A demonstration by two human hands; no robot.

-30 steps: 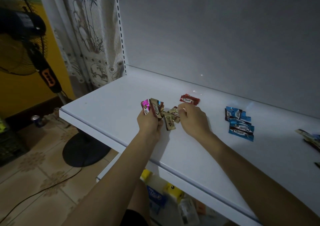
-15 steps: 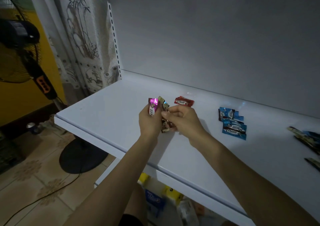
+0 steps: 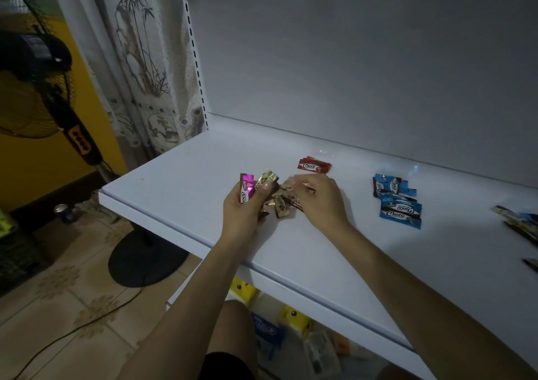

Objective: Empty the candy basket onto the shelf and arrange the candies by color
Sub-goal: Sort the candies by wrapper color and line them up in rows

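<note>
a loose heap of gold candies (image 3: 281, 203) lies on the white shelf (image 3: 180, 181), near its front edge. at the heap's 9 o'clock the left hand (image 3: 243, 213) grips a pink candy (image 3: 246, 189) and a gold candy (image 3: 266, 177) upright, its thumb pressed across the gold wrapper and its fingers curled round behind. at the heap's 3 o'clock the right hand (image 3: 320, 202) hangs palm down with its fingers bent toward the heap; the thumb is hidden, so i cannot tell whether it pinches anything. the end of a dark red candy (image 3: 297, 202) pokes out from under that hand. a red candy (image 3: 314, 165) lies alone at the heap's 1 o'clock, apart from both hands. farther out at 3 o'clock, a cluster of blue candies (image 3: 398, 205) overlap one another. more wrappers (image 3: 518, 222) lie at the far right, blurred. off the shelf at 9 o'clock stand a black fan (image 3: 35, 88) and a patterned curtain (image 3: 139, 59), with a can (image 3: 62, 212) on the tiled floor.
</note>
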